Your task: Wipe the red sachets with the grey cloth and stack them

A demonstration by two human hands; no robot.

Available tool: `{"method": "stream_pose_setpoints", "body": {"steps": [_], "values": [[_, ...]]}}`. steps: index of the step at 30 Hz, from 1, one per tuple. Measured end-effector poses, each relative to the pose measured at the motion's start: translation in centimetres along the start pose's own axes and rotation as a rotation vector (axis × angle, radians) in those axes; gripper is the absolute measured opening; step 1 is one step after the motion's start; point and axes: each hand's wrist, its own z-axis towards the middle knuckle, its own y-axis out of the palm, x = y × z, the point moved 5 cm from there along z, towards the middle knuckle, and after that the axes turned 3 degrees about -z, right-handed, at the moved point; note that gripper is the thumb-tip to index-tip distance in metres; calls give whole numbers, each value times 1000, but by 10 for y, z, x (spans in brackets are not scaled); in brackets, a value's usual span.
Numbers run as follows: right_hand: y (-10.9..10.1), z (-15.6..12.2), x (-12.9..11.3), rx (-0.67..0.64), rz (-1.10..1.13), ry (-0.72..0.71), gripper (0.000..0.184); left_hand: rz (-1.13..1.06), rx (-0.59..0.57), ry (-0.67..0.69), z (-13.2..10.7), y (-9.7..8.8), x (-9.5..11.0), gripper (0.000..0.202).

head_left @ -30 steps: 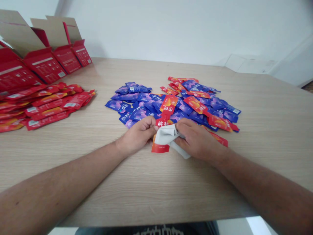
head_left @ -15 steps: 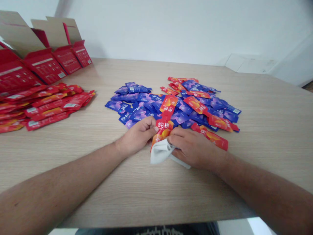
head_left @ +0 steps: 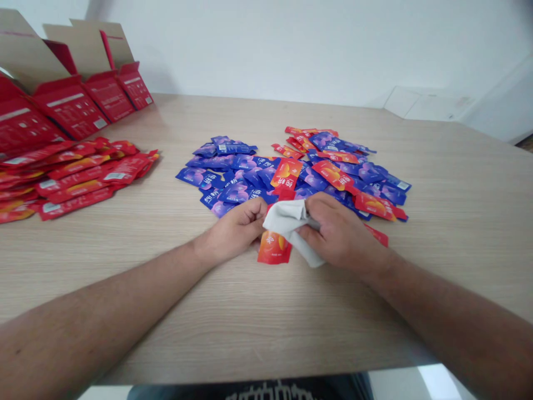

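My left hand (head_left: 237, 229) is closed on the edge of a red-and-orange sachet (head_left: 273, 248), which lies at the near side of the heap. My right hand (head_left: 341, 233) grips a grey cloth (head_left: 289, 219) that is folded over the sachet's upper part and hides it. Only the sachet's lower end shows below the cloth. Just beyond both hands spreads a loose heap of blue sachets (head_left: 245, 178) mixed with red ones (head_left: 333, 175).
A stack of red sachets (head_left: 79, 175) lies on the wooden table (head_left: 266, 316) at the left. Behind it stand open red cartons (head_left: 70, 108) with tan flaps. A white wall rises behind the table.
The cloth and my right hand have slid up the sachet, away from me, covering its printed middle and baring its lower end. My left hand stays in about the same place.
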Motion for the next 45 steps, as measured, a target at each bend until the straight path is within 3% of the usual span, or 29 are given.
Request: {"method": "stream_pose_setpoints", "body": {"steps": [2,7,12,16,22,26,31,36,41,45], "values": [[-3,0,3,44,5,26,8,39,-30,8,-1,1,2,25],[-3,-3,-10,-59,-11,-55,9,154,-91,136,-2,6,9,20],[-13,-1,-5,67,3,20,7,246,-189,181,-4,14,11,16],[-8,-1,-10,-27,64,-70,9,374,-130,275,-8,13,18,8],[-13,1,2,79,23,25,9,333,-196,147,-7,15,5,19],[-9,1,-1,5,61,-42,6,375,-157,198,-8,15,7,17],[-11,1,1,66,31,7,9,338,-166,183,-8,16,10,17],[-7,0,-5,-45,57,-59,6,328,-128,227,-8,16,19,12],[-9,2,7,52,28,7,9,223,-172,126,-4,15,10,16],[2,-4,-17,-126,32,-81,4,110,-48,63,-3,7,6,22]]}}
